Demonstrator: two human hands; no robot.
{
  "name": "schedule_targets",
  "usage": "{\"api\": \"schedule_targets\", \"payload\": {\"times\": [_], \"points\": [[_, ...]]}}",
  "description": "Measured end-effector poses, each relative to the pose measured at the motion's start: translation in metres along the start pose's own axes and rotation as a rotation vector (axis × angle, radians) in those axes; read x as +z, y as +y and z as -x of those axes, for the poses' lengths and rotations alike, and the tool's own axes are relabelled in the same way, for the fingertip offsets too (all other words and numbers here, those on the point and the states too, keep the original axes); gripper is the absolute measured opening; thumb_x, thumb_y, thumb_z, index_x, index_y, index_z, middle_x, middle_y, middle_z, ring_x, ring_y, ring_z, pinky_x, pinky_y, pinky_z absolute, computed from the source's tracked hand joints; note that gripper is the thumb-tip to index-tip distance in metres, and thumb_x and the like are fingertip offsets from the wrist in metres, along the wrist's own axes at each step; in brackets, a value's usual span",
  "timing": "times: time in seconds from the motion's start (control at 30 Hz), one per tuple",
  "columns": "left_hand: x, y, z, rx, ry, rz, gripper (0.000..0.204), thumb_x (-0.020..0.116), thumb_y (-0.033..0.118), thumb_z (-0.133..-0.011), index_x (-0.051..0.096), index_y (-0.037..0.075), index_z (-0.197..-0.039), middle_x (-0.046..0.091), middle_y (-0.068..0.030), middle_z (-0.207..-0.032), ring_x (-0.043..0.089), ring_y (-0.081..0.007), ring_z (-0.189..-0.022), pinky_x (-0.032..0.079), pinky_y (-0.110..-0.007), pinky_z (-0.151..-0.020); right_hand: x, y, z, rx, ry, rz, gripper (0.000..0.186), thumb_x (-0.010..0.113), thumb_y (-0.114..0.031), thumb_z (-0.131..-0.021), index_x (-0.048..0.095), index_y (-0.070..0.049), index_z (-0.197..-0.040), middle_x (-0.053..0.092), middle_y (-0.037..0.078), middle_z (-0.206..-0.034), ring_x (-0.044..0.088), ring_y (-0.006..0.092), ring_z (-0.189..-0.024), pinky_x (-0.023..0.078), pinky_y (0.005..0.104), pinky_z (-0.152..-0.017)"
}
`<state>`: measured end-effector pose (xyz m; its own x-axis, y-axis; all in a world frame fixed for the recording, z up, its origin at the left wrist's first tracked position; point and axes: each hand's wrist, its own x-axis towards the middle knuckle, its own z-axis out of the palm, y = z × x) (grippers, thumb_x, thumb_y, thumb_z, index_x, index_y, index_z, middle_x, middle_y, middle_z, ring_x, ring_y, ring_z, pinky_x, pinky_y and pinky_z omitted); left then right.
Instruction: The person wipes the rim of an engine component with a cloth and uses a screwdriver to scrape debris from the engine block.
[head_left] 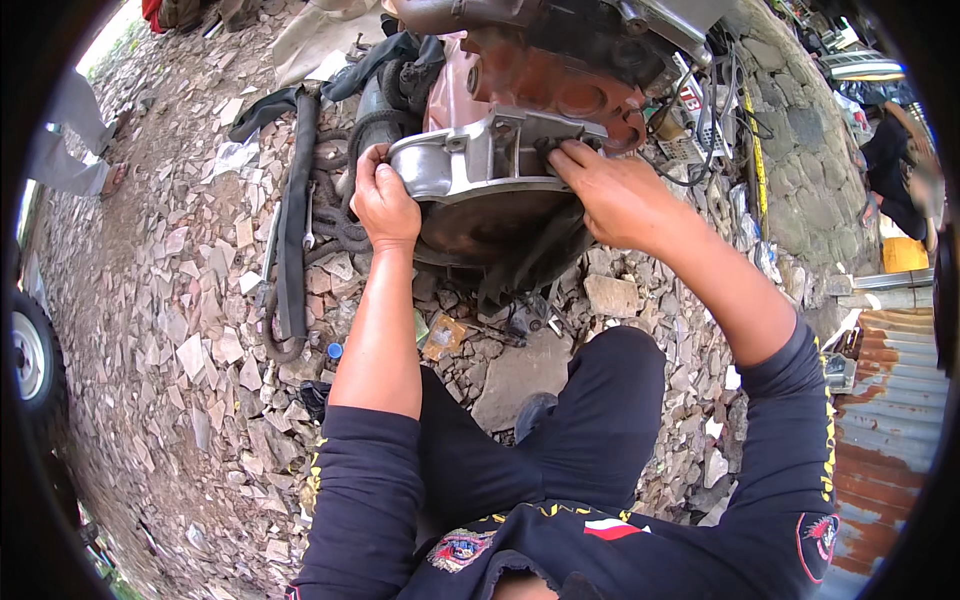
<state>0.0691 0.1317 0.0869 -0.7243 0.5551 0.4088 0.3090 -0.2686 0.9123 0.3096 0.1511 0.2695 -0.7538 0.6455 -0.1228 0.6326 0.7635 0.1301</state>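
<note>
I had the left hand (385, 205) closed around the left rim of a silver metal housing (475, 165), its thumb at the edge and its fingers curled along the side. I had the right hand (608, 190) on the housing's upper right part, fingertips bent into a dark recess; from my end I could not tell whether they gripped anything there. The housing stood against a reddish-brown engine block (560, 90), over the far part of the rubble-strewn ground (180, 400), near the ground's right edge, where a cobbled strip (800, 130) ran. Below its rim I saw a broad, dark, round face (480, 225). To the left lay thick rope (345, 238) and a long dark strap (293, 250). Nearer, I made out a blue cap (334, 351) and a flat stone slab (525, 375) between the black-trousered knees. Toward the ground's left edge were another person's legs (75, 150) and a wheel (35, 355). At the right lay a rusty corrugated sheet (890, 430).
</note>
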Motion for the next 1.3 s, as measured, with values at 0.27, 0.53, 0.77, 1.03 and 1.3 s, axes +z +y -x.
{"api": "schedule_targets", "payload": {"times": [0.27,0.53,0.77,1.03,1.3], "points": [[-0.003,0.01,-0.001,-0.03,-0.008,-0.089,0.034,0.044,0.019,-0.087,0.065,0.001,-0.107,0.07,-0.0183,-0.093,0.069,-0.0341,-0.085,0.052,-0.04,-0.08,-0.004,0.011,-0.02,-0.013,-0.083,-0.084,0.057,0.057,0.003,-0.071,0.051,0.002,-0.128,0.053,0.021,-0.129,0.059,0.0409,-0.107,0.05,0.0469,-0.09],[-0.003,0.007,0.002,0.003,-0.009,-0.128,0.035,0.042,0.022,-0.086,0.066,0.005,-0.106,0.07,-0.017,-0.099,0.066,-0.0362,-0.09,0.047,-0.042,-0.083,0.004,0.024,-0.018,-0.028,-0.043,-0.385,0.046,0.058,0.0,-0.073,0.058,0.002,-0.119,0.059,0.019,-0.109,0.059,0.0348,-0.103,0.046,0.0412,-0.09],[-0.004,0.003,0.002,0.051,-0.013,-0.121,0.036,0.042,0.022,-0.086,0.065,0.004,-0.107,0.069,-0.0177,-0.1,0.065,-0.0362,-0.092,0.045,-0.043,-0.085,0.001,0.023,-0.02,0.474,-0.162,-1.133,0.024,0.059,-0.002,-0.089,0.067,-0.004,-0.111,0.061,0.003,-0.079,0.046,0.008,-0.058,0.038,0.025,-0.054],[-0.004,0.001,0.0,0.032,-0.02,-0.124,0.035,0.043,0.021,-0.085,0.065,0.003,-0.107,0.069,-0.0178,-0.099,0.065,-0.037,-0.091,0.047,-0.044,-0.083,0.003,0.022,-0.025,-0.117,0.297,-0.173,0.025,0.057,0.001,-0.082,0.067,-0.002,-0.105,0.067,0.016,-0.09,0.066,0.0375,-0.09,0.053,0.0458,-0.073],[-0.007,0.003,0.001,0.002,-0.048,-0.135,0.035,0.043,0.021,-0.086,0.066,0.004,-0.108,0.07,-0.0162,-0.098,0.066,-0.0332,-0.091,0.044,-0.041,-0.086,-0.008,-0.002,-0.025,0.078,-0.027,-0.003,0.024,0.053,-0.001,-0.081,0.068,-0.002,-0.1,0.067,0.017,-0.094,0.065,0.0375,-0.095,0.052,0.0464,-0.079]]}}
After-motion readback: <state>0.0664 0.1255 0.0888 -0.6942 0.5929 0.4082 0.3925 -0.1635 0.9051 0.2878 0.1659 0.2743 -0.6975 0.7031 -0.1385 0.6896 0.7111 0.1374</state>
